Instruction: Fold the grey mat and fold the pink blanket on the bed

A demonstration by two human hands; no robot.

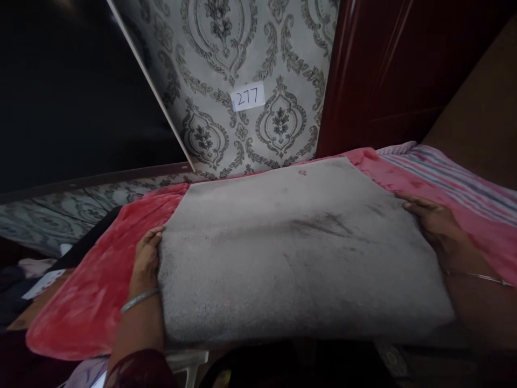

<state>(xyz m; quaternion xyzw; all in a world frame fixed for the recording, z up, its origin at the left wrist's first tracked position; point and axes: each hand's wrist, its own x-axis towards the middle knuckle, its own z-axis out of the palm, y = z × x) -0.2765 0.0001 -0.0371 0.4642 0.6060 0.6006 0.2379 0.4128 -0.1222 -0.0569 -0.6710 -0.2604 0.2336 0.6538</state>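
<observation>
A grey, short-piled cloth (262,258) lies spread out across the middle, with darker brushed streaks on its right half and a small red mark near its far edge. At its left edge my left hand (147,258) is closed, the fingertips curled over the border. My right hand (432,223) grips the opposite edge, thumb on top and fingers pointing inward; its underside is hidden. Beneath the cloth spreads a red plush blanket (92,285), showing at both sides and along the back.
Behind stands a wall with patterned wallpaper (218,32) and a paper label (247,96) reading 277. A large dark screen (81,97) hangs at left. A dark red door or panel (388,70) rises at right, above a striped cloth (456,172).
</observation>
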